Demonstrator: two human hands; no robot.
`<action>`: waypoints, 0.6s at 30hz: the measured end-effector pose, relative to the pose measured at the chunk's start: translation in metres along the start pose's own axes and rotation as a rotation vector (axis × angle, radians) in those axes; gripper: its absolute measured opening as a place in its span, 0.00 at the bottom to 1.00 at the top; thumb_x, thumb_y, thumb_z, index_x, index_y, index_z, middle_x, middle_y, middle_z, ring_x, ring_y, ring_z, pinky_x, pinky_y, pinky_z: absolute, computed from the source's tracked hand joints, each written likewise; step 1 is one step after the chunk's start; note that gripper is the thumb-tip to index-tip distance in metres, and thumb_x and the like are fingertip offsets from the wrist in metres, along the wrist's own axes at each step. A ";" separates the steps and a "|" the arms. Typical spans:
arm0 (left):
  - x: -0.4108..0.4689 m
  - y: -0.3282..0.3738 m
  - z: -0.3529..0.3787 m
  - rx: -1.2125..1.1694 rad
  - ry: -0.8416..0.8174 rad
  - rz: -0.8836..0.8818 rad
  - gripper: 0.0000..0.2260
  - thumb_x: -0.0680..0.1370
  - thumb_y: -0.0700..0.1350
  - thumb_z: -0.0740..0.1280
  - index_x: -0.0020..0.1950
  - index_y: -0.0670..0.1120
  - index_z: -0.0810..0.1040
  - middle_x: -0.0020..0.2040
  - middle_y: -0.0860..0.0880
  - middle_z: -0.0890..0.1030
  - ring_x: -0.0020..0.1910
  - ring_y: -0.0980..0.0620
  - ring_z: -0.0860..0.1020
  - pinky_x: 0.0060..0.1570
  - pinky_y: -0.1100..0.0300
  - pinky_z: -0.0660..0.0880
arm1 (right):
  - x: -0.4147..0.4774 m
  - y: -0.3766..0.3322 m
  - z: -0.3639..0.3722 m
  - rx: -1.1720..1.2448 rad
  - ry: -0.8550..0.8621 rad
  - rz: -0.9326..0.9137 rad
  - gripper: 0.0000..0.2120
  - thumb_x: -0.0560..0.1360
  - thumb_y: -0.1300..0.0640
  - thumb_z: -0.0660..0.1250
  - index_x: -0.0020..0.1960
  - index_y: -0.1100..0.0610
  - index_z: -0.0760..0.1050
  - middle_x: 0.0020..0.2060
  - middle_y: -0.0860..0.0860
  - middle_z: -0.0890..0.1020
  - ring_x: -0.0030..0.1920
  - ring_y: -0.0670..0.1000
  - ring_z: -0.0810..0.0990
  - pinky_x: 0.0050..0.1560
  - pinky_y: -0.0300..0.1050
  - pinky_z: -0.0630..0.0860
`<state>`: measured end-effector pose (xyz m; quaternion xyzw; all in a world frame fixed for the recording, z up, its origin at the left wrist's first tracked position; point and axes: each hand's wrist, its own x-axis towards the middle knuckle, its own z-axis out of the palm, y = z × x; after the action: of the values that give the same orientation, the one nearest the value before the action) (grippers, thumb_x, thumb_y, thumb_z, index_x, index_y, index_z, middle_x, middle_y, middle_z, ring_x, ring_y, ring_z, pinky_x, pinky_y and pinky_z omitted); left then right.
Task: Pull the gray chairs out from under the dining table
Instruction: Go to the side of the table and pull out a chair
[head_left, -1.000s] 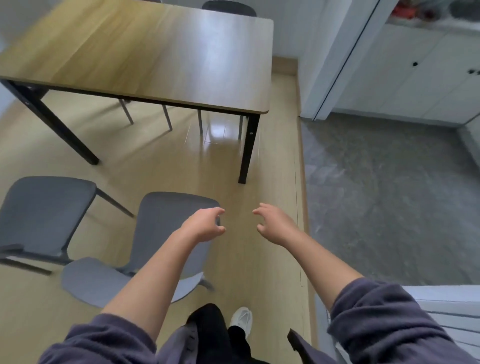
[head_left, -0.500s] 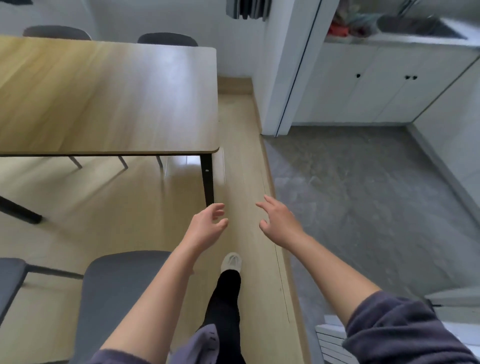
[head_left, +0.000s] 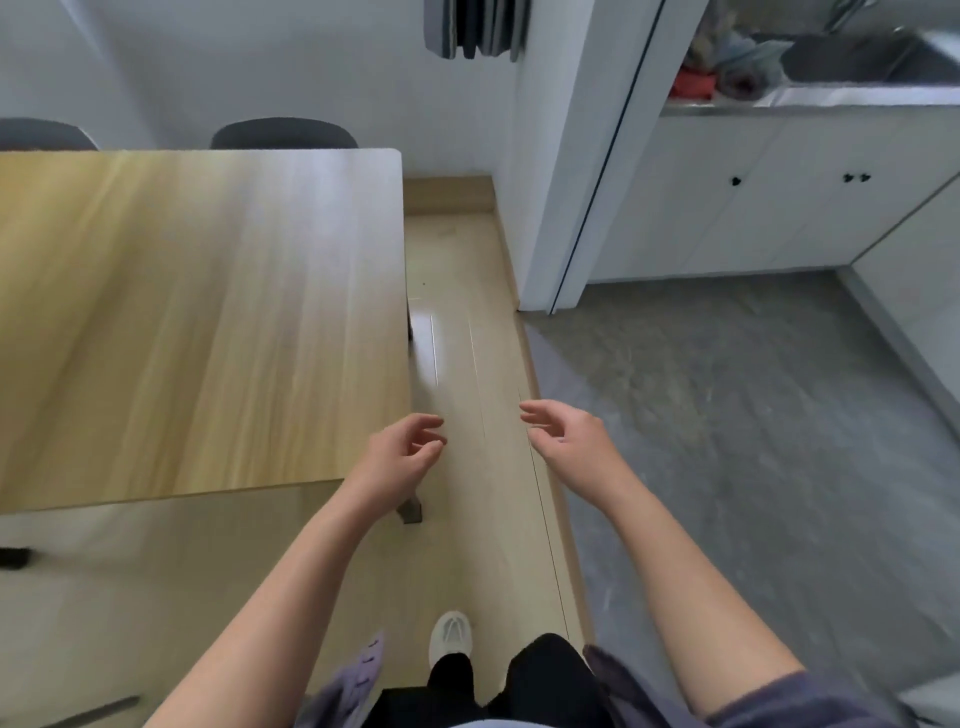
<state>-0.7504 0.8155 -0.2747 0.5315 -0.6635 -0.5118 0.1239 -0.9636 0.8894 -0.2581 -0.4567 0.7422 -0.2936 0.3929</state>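
Head view looks down at two bare arms held out over a light wood floor (head_left: 467, 519). The left hand (head_left: 400, 457) is held wide with the fingers loosely curled, and it holds nothing. It floats just past the near right corner of the wooden dining surface (head_left: 208, 322). The right hand (head_left: 566, 436) is spread wide too, palm turned inward, and it also holds nothing. It hangs over the line where the wood floor meets the gray floor (head_left: 753, 441). The two hands are near each other but do not touch. Two gray chairs show only their dark rounded tops behind the far edge of the surface: one chair back (head_left: 283, 134) near the far right corner and another chair back (head_left: 44, 135) at the far left. Both sit pushed in on the far side, well apart from the hands. One dark table leg foot (head_left: 410, 509) peeks out under the left wrist. A white shoe (head_left: 451, 635) and black trousers (head_left: 540, 680) show at the bottom. White cabinets (head_left: 753, 208) with small dark knobs stand at the right, past a white door frame (head_left: 587, 156).
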 end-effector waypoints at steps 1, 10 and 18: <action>0.013 0.006 -0.002 -0.011 0.002 -0.001 0.13 0.80 0.44 0.64 0.64 0.50 0.75 0.54 0.52 0.83 0.55 0.53 0.80 0.55 0.55 0.77 | 0.012 -0.002 -0.006 0.041 0.004 0.000 0.17 0.77 0.62 0.62 0.64 0.52 0.77 0.55 0.47 0.82 0.56 0.45 0.80 0.57 0.38 0.76; 0.171 0.061 0.003 0.052 0.087 -0.010 0.20 0.80 0.45 0.64 0.72 0.50 0.69 0.54 0.56 0.81 0.51 0.58 0.79 0.53 0.60 0.77 | 0.193 -0.002 -0.083 0.030 -0.127 -0.033 0.19 0.78 0.61 0.62 0.67 0.50 0.74 0.55 0.46 0.81 0.53 0.45 0.80 0.45 0.27 0.73; 0.315 0.155 -0.017 0.114 0.416 0.058 0.09 0.75 0.43 0.71 0.55 0.49 0.80 0.45 0.58 0.82 0.44 0.62 0.80 0.49 0.65 0.78 | 0.379 -0.068 -0.175 -0.170 -0.192 -0.210 0.13 0.76 0.60 0.66 0.59 0.52 0.79 0.49 0.46 0.84 0.48 0.46 0.82 0.52 0.39 0.78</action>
<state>-0.9553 0.5305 -0.2614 0.6125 -0.6664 -0.3493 0.2425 -1.1862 0.5306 -0.2327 -0.5893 0.6716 -0.2241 0.3892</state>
